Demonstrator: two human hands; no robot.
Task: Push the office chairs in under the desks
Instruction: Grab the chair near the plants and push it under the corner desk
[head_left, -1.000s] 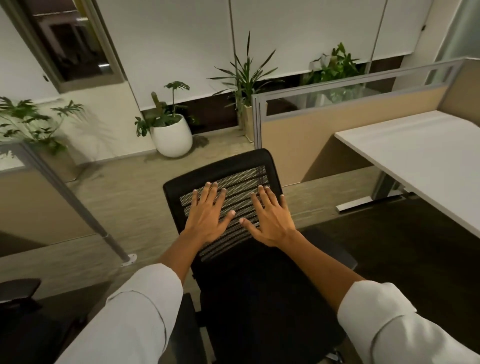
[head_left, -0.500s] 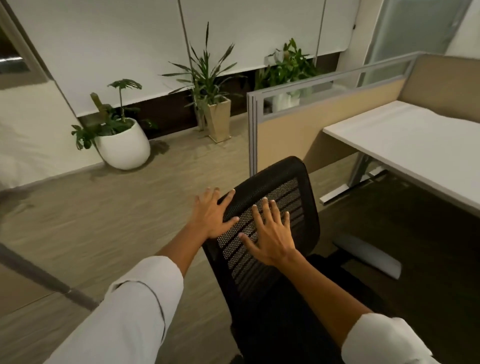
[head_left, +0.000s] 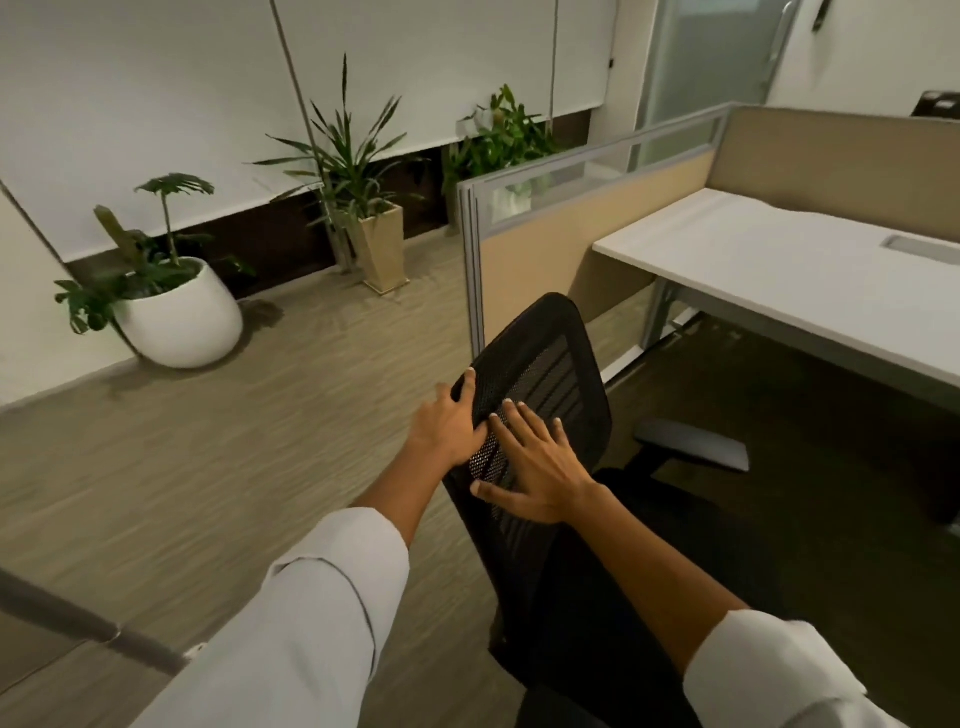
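A black mesh-backed office chair (head_left: 556, 374) stands in the middle of the view, its back turned edge-on and its seat toward the white desk (head_left: 779, 275) at the right. My left hand (head_left: 449, 423) wraps its fingers around the left edge of the backrest. Flat on the mesh lies my right hand (head_left: 535, 462), fingers spread, pressing on the backrest. One grey armrest (head_left: 693, 444) sticks out on the chair's far side, short of the desk's front edge. The chair's base is hidden.
A beige partition with a glass top strip (head_left: 587, 218) stands just beyond the chair. Potted plants line the far wall: a round white pot (head_left: 182, 322), a tall beige pot (head_left: 382, 247), another behind the partition. A metal rail (head_left: 78, 623) crosses the lower left.
The chair has swivelled clockwise, so its back now faces me edge-on and points toward the desk. My left hand slid from the mesh to the backrest's left edge. My view turned right.
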